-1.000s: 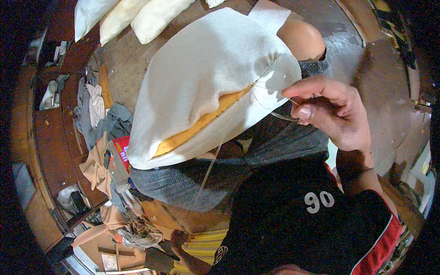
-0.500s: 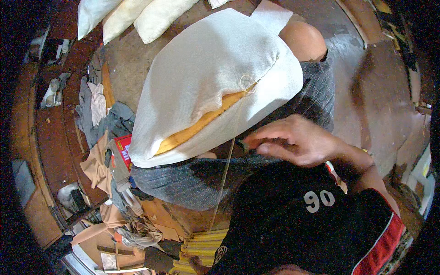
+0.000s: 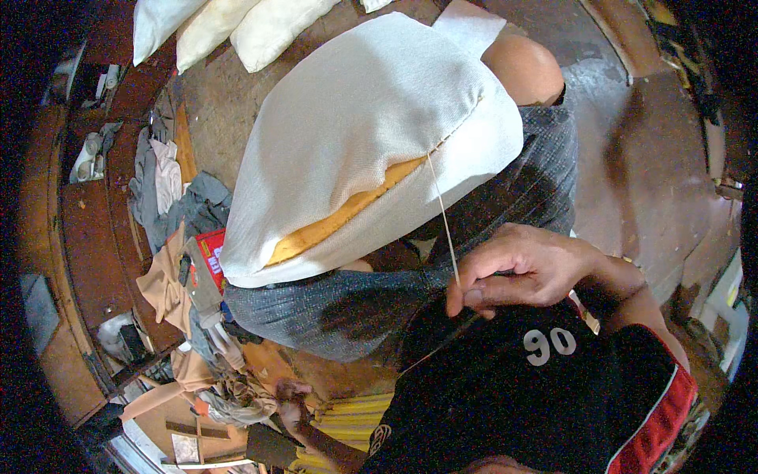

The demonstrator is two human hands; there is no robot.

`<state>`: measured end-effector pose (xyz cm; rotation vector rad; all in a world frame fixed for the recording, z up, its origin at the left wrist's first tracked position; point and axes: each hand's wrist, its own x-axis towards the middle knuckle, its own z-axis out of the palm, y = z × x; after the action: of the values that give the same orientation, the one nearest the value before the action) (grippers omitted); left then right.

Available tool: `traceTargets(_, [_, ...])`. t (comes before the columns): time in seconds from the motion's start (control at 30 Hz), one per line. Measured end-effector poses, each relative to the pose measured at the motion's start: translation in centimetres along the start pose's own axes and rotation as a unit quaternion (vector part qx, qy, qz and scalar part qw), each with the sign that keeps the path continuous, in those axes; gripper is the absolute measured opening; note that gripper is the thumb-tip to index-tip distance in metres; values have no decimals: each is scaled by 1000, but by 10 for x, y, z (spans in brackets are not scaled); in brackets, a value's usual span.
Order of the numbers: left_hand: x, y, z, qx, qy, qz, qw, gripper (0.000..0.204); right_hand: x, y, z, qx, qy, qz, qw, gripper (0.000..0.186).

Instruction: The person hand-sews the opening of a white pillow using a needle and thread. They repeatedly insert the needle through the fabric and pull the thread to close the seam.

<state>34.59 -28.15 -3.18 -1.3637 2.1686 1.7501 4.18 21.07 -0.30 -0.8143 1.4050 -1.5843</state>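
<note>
White cushion [image 3: 363,118]: rests across the person's lap, its far right end just beside a bare knee [image 3: 525,73].
Cover and filling: the woven white cover holds a yellow-orange filling [image 3: 347,217], which shows through a long slit; the slit's far right part is drawn together by a stitched seam [image 3: 459,126].
Thread [image 3: 445,209]: runs taut from the near end of the seam to the right hand.
Right hand [image 3: 517,265]: over the near side of the lap, thumb and fingers pinched on the thread.
Left hand [image 3: 292,401]: low at the near left, beside a yellow ridged surface [image 3: 355,423]; cannot tell whether it grips anything.
Clothing: dark grey shorts [image 3: 339,312] under the cushion; black shirt [image 3: 474,395] with white printed figures and a red sleeve panel.
Left side: red packet [image 3: 212,251] bearing white print, among rumpled cloths [image 3: 201,209].
Far left: plump white pillows [image 3: 280,35] side by side on the floor [image 3: 212,126].
</note>
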Motion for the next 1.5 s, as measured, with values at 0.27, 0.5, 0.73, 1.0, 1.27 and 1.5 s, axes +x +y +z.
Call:
traceTargets(0.27, [0,135,80,-171,-188,323,912,30,-57,38,-14,-394,263,55,879,18])
traceTargets(0.5, [-28,196,270,-12,-234,578,782,16,-22,-23,-4,-277,297,-151,901,35])
traceTargets(0.73, [-31,211,286,141,-133,654,731,27,18,-4,24,-151,261,-211,930,29])
traceTargets(1.0, [-11,183,316,51,-145,637,755,31,11,0,27,65,343,-244,905,16])
traceTargets(1.27, [12,228,314,190,-67,687,698,25,-6,-35,-1,-195,482,-141,842,17])
traceTargets(1.5, [46,260,308,265,-174,625,713,24,34,-31,-51,-467,324,-177,804,24])
